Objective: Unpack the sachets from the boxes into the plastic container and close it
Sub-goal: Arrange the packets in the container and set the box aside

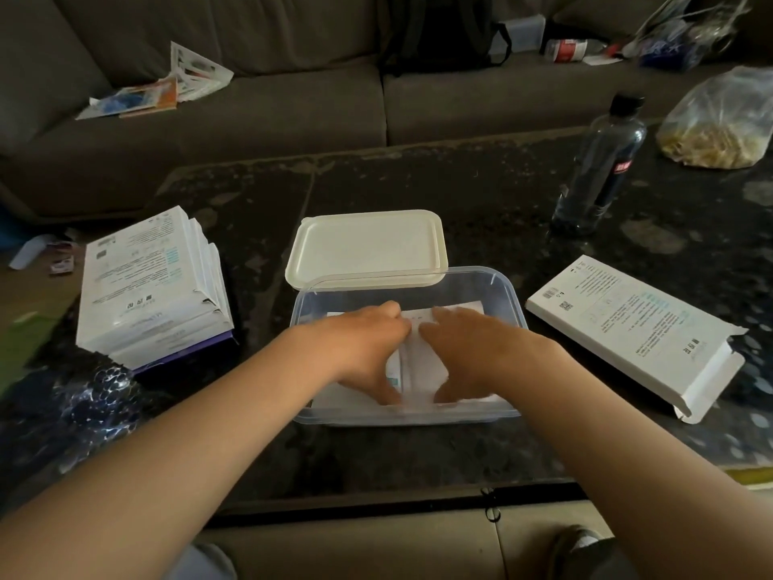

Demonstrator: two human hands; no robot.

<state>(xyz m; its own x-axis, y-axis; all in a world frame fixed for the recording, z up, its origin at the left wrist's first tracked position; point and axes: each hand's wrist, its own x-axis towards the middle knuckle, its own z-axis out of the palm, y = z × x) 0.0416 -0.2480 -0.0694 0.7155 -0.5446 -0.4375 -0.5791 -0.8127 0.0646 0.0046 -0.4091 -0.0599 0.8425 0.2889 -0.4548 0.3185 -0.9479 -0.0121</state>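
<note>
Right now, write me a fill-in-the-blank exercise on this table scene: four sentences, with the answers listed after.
1. The left hand and right hand hold the sachets ___ the plastic container.
2. Its lid is ___, lying by the far rim.
3. The stack of boxes stands on the container's ___ side.
4. The bottle has a ___ cap.
Missing words: inside; off; left; black.

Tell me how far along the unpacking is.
Done, apparently: one box lies open-ended on the right. In hand: the left hand and right hand hold sachets down in the container. Left: probably the stack of boxes on the left, and the lid, off, lying behind the container.
</note>
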